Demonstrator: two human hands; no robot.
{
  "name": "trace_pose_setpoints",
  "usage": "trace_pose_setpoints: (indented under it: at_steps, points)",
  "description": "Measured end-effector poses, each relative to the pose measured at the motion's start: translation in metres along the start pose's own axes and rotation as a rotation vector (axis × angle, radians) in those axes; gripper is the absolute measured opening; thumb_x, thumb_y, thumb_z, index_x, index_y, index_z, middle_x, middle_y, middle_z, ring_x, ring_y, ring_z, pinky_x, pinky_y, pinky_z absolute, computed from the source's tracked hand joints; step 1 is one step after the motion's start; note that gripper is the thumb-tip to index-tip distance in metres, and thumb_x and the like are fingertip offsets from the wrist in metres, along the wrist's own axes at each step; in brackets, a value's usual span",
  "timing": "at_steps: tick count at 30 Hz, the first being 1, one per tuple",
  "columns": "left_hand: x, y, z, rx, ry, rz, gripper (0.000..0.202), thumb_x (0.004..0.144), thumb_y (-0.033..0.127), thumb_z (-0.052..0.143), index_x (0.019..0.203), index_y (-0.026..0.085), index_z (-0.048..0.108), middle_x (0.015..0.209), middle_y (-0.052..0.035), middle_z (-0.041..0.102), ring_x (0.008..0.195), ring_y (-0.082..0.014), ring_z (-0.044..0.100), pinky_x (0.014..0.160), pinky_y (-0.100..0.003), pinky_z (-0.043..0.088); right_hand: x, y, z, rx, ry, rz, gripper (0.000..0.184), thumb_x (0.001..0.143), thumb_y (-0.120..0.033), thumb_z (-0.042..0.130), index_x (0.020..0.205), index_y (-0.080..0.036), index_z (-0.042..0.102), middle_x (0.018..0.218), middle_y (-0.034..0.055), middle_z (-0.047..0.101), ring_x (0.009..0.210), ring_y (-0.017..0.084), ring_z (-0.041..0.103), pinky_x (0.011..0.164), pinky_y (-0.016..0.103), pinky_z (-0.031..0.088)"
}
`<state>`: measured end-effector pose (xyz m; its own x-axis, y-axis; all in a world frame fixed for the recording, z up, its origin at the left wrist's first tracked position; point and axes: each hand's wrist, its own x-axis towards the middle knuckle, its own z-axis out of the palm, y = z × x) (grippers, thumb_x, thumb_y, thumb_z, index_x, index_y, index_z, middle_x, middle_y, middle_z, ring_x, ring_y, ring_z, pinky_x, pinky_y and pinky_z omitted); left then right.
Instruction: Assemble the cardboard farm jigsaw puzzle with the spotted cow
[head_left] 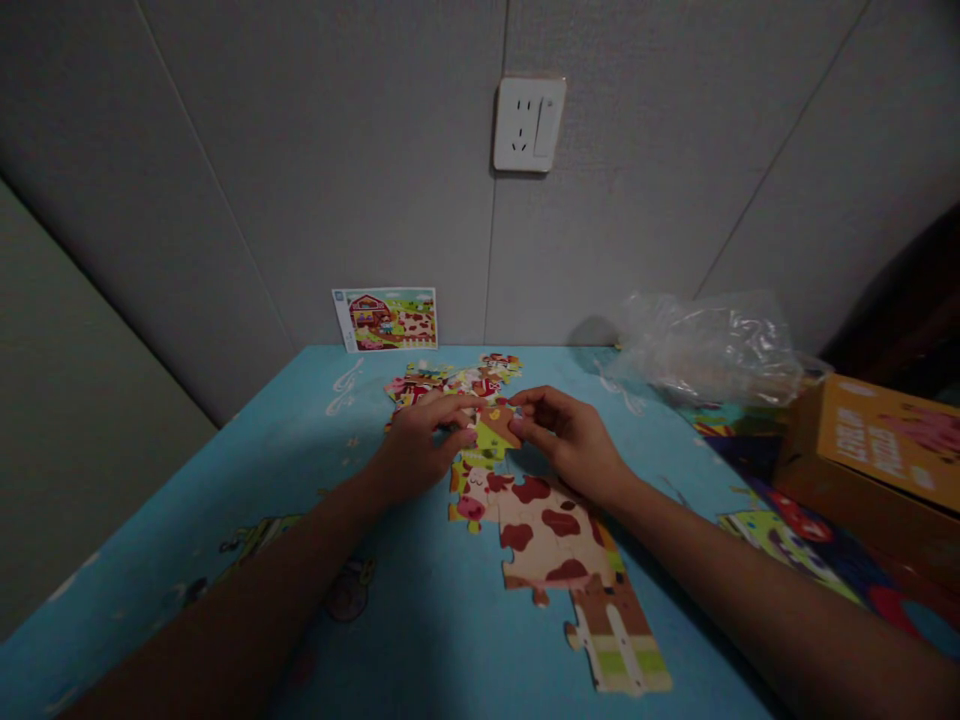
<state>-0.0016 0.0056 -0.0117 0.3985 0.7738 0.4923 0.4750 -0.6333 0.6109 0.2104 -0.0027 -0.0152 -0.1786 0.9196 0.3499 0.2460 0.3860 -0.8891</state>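
Quick shot from my head cam: a gray panel wall (300, 150) runs behind a table covered with a blue printed mat (180, 590), and a white wall socket (529, 125) with a switch sits above the far edge. Off the right edge there's an orange cardboard box (877, 450) with big white lettering, but it's too dark and blurry to read. A crumpled plastic bag (705, 350) sits at the far right corner. Leaning on the wall at the far edge, left of center, is a farm picture card (385, 320) showing a red barn and a cow; any small print is unreadable.

Mid-table, a jigsaw puzzle (544, 530) of a spotted cow runs toward me, with loose pieces (450, 382) up by the far edge. My right hand (570, 440) is nearly closed, pinching a puzzle piece (495, 425) between thumb and fingers. My left hand (416, 445) is half curled with its fingertips (469, 436) at that piece, though I can't tell if it's gripping.
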Motion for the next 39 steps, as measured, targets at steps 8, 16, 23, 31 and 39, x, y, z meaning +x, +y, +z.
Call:
trace_pose_setpoints:
  at_steps: [8,16,23,31,39]
  points:
    - [-0.0016,0.0019,-0.0027,-0.009,-0.051,0.031,0.012,0.081,0.021,0.056,0.072,0.019,0.063,0.097,-0.0042,0.072,0.088,-0.017,0.065,0.083,-0.03,0.049,-0.0032,-0.004,-0.0011,-0.074,-0.018,-0.005,0.018,0.079,-0.032,0.066,0.089,-0.017,0.064,0.07,0.0009,0.063,0.065,0.013,0.057,0.065,0.029,0.047]
    - [-0.0038,0.0008,-0.0019,-0.04,-0.112,0.009,0.012,0.08,0.02,0.057,0.086,0.018,0.066,0.069,-0.0001,0.069,0.073,-0.0156,0.066,0.076,-0.029,0.05,-0.0034,-0.0023,-0.001,-0.117,-0.093,-0.004,0.016,0.081,-0.033,0.065,0.085,-0.017,0.066,0.066,0.0003,0.064,0.061,0.013,0.056,0.062,0.029,0.046]
    - [-0.0026,0.003,-0.002,-0.029,-0.091,0.045,0.013,0.081,0.019,0.053,0.078,0.018,0.065,0.088,-0.0037,0.073,0.077,-0.0154,0.067,0.078,-0.029,0.049,-0.005,-0.0051,-0.0007,-0.139,-0.109,-0.004,0.014,0.083,-0.031,0.061,0.082,-0.018,0.065,0.07,0.0021,0.067,0.064,0.014,0.06,0.065,0.029,0.048]
    - [-0.0025,0.0042,-0.0019,-0.033,-0.094,0.044,0.015,0.082,0.021,0.053,0.088,0.019,0.067,0.086,-0.003,0.074,0.074,-0.0156,0.067,0.075,-0.029,0.049,-0.0051,-0.004,-0.001,-0.134,-0.124,-0.009,0.014,0.083,-0.032,0.06,0.082,-0.018,0.063,0.071,0.002,0.066,0.064,0.014,0.059,0.064,0.028,0.047]
    - [-0.0026,0.0031,-0.0016,-0.019,-0.087,0.036,0.017,0.082,0.021,0.054,0.092,0.017,0.068,0.084,-0.0038,0.074,0.075,-0.016,0.068,0.075,-0.028,0.05,-0.0059,-0.0053,-0.0021,-0.155,-0.152,-0.014,0.015,0.081,-0.03,0.061,0.09,-0.017,0.061,0.064,-0.0019,0.057,0.057,0.012,0.05,0.058,0.026,0.043]
